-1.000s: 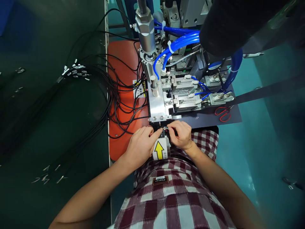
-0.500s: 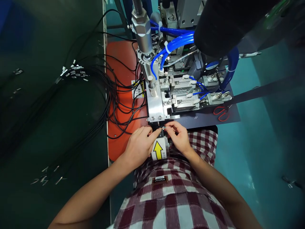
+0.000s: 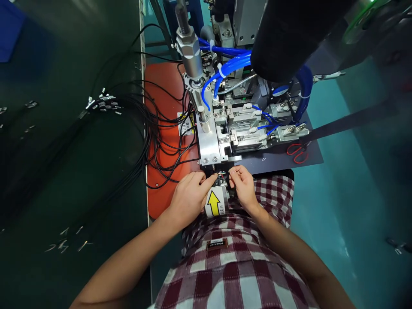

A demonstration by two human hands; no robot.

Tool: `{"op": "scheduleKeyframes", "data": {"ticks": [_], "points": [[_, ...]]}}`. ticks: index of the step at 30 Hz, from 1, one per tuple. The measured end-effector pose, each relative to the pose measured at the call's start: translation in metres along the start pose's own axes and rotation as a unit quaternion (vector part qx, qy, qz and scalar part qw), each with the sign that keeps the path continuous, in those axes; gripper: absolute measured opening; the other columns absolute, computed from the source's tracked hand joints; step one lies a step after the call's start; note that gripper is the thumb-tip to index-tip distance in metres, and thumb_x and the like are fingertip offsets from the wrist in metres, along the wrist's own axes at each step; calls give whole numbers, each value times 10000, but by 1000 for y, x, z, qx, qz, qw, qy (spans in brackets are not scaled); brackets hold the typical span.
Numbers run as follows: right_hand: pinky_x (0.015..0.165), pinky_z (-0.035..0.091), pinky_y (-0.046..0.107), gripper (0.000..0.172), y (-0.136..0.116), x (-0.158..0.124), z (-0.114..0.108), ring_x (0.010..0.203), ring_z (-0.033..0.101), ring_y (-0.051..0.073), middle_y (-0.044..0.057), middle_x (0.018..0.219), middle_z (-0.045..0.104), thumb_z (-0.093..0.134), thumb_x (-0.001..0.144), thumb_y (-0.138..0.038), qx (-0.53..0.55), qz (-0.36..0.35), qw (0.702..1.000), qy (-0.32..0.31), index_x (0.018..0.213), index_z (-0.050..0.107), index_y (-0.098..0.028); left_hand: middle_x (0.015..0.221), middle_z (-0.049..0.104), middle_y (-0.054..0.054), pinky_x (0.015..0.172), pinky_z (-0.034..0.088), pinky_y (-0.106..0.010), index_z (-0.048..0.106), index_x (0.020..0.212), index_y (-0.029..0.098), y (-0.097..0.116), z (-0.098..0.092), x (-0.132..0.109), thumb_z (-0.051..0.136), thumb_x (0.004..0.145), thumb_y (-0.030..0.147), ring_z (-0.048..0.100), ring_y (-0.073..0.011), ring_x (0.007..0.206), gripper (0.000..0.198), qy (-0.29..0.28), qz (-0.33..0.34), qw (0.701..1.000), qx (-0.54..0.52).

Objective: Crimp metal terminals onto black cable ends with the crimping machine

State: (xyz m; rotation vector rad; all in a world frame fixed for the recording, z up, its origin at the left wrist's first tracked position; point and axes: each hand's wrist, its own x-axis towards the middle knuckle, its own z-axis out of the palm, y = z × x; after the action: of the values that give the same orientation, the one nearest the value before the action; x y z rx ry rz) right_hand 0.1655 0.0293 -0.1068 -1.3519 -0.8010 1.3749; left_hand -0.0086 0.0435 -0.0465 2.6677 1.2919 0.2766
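My left hand (image 3: 189,195) is closed at the front of the machine, its fingertips pressed on the end of a black cable that runs in from the left. Thin coloured wires (image 3: 222,174) fan out just past those fingertips, over a small metal fixture (image 3: 222,182). A little to the right, my right hand (image 3: 243,184) is apart from the wires, its thumb and fingers pinched together. Whether anything small is between them is hidden. Below the fixture sits a white label with a yellow arrow (image 3: 213,203).
Behind my hands stands the machine's metal block (image 3: 210,148), with pneumatic cylinders (image 3: 249,139) and blue hoses (image 3: 236,64). Black cables (image 3: 146,128) with metal-tipped ends lie across the orange board (image 3: 159,199) and dark table. Red-handled scissors (image 3: 298,153) lie on the grey plate at right.
My right hand has drawn back to the right from the wires, leaving their coloured ends exposed. My left hand stays at the fixture. The whole view has shifted slightly.
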Motion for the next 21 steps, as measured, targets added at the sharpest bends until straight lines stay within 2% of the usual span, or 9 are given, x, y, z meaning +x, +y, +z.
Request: {"op": "scheduleKeyframes", "data": {"ticks": [5, 8, 10, 12, 14, 15, 17, 21], "points": [[454, 366, 241, 230, -2, -11, 0, 495, 451, 107, -24, 638, 538, 643, 822, -410, -50, 26, 997, -51, 787, 594, -188, 804, 570, -68, 626, 451, -299, 625, 1186, 158, 0, 0, 0, 426, 919, 162, 517, -197, 740, 333, -15, -7, 1000, 6], [494, 392, 258, 174, -9, -15, 2, 516, 477, 120, -7, 653, 578, 615, 851, -341, -147, -34, 988, -22, 766, 599, -189, 802, 569, -70, 625, 452, -301, 628, 1184, 149, 1, 0, 0, 429, 917, 158, 518, -197, 732, 333, -11, -5, 1000, 7], [561, 408, 277, 155, -16, -14, 1, 565, 507, 133, 9, 677, 600, 578, 880, -278, -266, -131, 955, 0, 754, 604, -192, 801, 568, -70, 621, 450, -302, 629, 1184, 150, 1, 0, 0, 433, 916, 165, 517, -198, 729, 332, -11, -8, 1000, 9], [615, 395, 300, 166, -24, -12, -2, 603, 522, 146, 20, 685, 615, 552, 898, -239, -375, -229, 898, -4, 749, 611, -194, 803, 567, -70, 621, 449, -304, 627, 1188, 160, 2, 0, 0, 428, 919, 175, 515, -199, 731, 334, -14, -12, 1000, 10], [618, 368, 313, 179, -30, -10, -5, 595, 517, 149, 23, 673, 625, 539, 909, -229, -437, -293, 850, -22, 749, 612, -193, 806, 566, -70, 624, 451, -307, 625, 1190, 170, 2, 0, 0, 421, 923, 181, 513, -201, 733, 336, -15, -15, 1000, 8], [614, 358, 317, 179, -32, -8, -7, 587, 514, 147, 24, 675, 631, 537, 913, -229, -452, -310, 836, -29, 754, 612, -192, 808, 567, -70, 625, 451, -308, 625, 1189, 171, 2, 0, 0, 419, 923, 180, 513, -201, 733, 336, -14, -15, 1000, 7], [610, 351, 318, 174, -33, -6, -9, 582, 513, 145, 26, 688, 642, 534, 918, -228, -464, -324, 823, -39, 766, 610, -190, 810, 570, -71, 624, 450, -307, 628, 1185, 169, 2, 0, 0, 418, 922, 175, 514, -200, 732, 336, -12, -15, 1000, 6], [603, 346, 320, 159, -31, -5, -9, 585, 515, 148, 25, 687, 637, 535, 914, -217, -464, -334, 820, -42, 774, 604, -187, 806, 572, -73, 619, 447, -305, 631, 1185, 155, 2, 0, 1, 425, 920, 171, 518, -202, 733, 336, -9, -11, 1000, 4]]}}
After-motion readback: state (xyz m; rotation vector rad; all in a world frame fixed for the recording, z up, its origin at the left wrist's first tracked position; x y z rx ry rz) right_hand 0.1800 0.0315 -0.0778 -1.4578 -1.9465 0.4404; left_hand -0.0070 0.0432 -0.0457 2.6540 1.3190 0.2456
